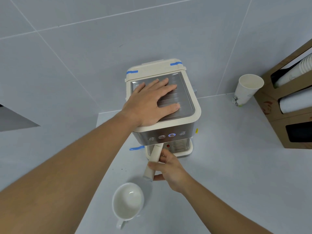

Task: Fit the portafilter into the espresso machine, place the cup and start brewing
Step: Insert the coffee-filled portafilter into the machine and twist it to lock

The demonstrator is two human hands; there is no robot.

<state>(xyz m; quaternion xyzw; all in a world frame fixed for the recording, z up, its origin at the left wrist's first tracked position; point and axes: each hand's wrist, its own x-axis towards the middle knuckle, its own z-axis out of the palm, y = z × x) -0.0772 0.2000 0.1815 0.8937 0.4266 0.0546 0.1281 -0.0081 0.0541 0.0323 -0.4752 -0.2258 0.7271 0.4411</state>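
Cream-handled portafilter [154,160] sits under the cream-and-steel espresso machine [194,114]; lock unconfirmed. Right hand [168,169] fingers wrapped around the handle; left hand [152,102] flat, fingers spread, on top. Risk: incomplete twist leaks. White ceramic cup [127,201] near the handle's end could be knocked.

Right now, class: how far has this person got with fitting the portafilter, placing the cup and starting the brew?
Nothing looks finished yet. In hand: the right hand grips the portafilter handle under the espresso machine, while the left hand lies flat on its top. Whether the portafilter is locked cannot be seen. Left: the white cup sits empty on the counter, and brewing is not visibly started.
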